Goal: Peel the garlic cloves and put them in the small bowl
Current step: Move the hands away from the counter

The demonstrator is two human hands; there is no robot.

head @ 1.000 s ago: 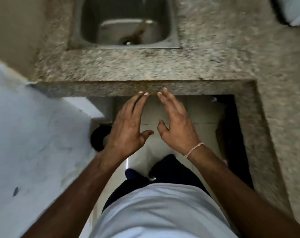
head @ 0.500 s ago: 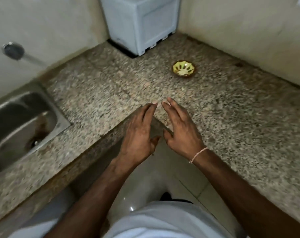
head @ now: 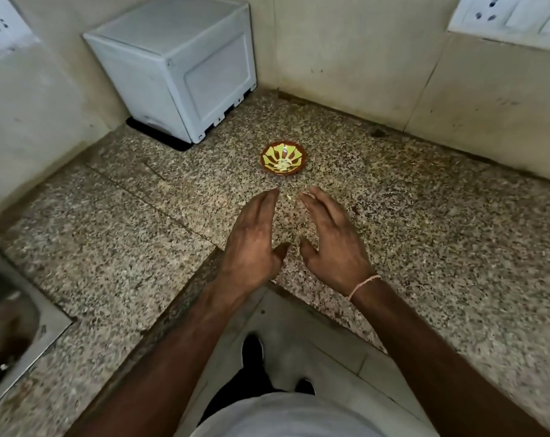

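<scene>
A small bowl [head: 283, 158] with a brown rim and a yellow-green pattern stands on the speckled granite counter [head: 425, 222], near the corner. Pale pieces lie inside it. A tiny pale scrap [head: 288, 197] lies on the counter between my fingertips. My left hand [head: 251, 244] and my right hand [head: 332, 241] hover side by side over the counter's inner corner, a short way in front of the bowl. Fingers of both are straight, palms face each other, and neither holds anything. A thin band circles my right wrist.
A white box-shaped appliance [head: 179, 67] stands in the back left corner against the wall. A steel sink [head: 12, 326] is set in the counter at the far left. Wall sockets [head: 503, 14] sit at the upper right. Floor tiles and my feet show below.
The view has swung from the sink to the counter corner and closer to the bowl. Both hands stay straight-fingered and side by side, now over the counter in front of the bowl.
</scene>
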